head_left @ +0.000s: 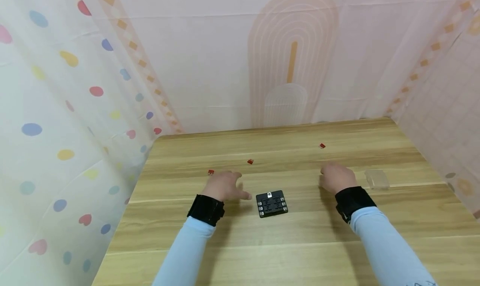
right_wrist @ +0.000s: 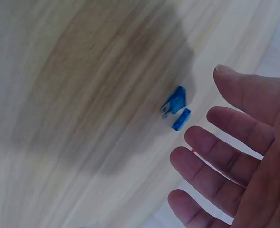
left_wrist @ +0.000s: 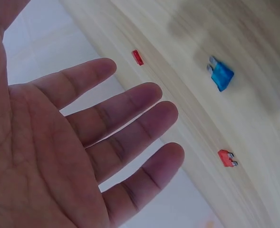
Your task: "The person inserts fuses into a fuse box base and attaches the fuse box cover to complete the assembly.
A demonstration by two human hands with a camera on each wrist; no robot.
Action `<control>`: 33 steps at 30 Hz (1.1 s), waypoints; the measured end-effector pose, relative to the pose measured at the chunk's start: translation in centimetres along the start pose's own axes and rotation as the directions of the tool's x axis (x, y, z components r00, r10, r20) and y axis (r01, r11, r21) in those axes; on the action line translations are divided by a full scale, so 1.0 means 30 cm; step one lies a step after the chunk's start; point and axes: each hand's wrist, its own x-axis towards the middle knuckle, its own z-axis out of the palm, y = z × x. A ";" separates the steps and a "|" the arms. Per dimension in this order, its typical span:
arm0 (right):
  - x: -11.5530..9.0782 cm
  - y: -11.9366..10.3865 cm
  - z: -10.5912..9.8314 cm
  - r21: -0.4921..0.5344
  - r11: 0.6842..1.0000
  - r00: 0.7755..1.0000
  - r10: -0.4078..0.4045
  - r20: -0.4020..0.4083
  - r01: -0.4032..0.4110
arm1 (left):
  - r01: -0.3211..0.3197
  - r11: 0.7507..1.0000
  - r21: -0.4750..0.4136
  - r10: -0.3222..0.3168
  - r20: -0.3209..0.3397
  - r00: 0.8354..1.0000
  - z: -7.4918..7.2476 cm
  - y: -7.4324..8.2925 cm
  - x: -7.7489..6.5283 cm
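My left hand (head_left: 224, 186) hovers over the table left of a black fuse block (head_left: 272, 203), its fingers spread and holding nothing. In the left wrist view, a blue blade fuse (left_wrist: 221, 75) and two red blade fuses, one nearer (left_wrist: 226, 158) and one farther (left_wrist: 138, 57), lie beyond the fingertips. To the right, my right hand (head_left: 338, 177) is held above the wood with relaxed fingers, also holding nothing. Two blue fuses lie side by side before it in the right wrist view, one flat (right_wrist: 177, 99) and one on edge (right_wrist: 181, 119). The head view hides the blue fuses behind the hands.
Red fuses are spread across the back of the table, at left (head_left: 211, 172), centre (head_left: 250, 161) and right (head_left: 322, 146). A clear plastic cover (head_left: 377, 179) lies right of my right hand. Patterned curtains (head_left: 210, 69) border the wooden table (head_left: 300, 252).
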 end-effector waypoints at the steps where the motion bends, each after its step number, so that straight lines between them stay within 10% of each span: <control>1: -0.001 0.002 0.003 -0.002 1.000 1.000 0.002 -0.008 -0.002 | -0.001 1.000 -0.001 0.001 0.003 1.000 0.004 0.003 -0.004; 33: -0.018 0.003 0.048 -0.044 0.993 0.993 0.104 -0.057 -0.107 | -0.040 0.999 0.017 0.040 0.012 0.999 0.045 0.064 -0.020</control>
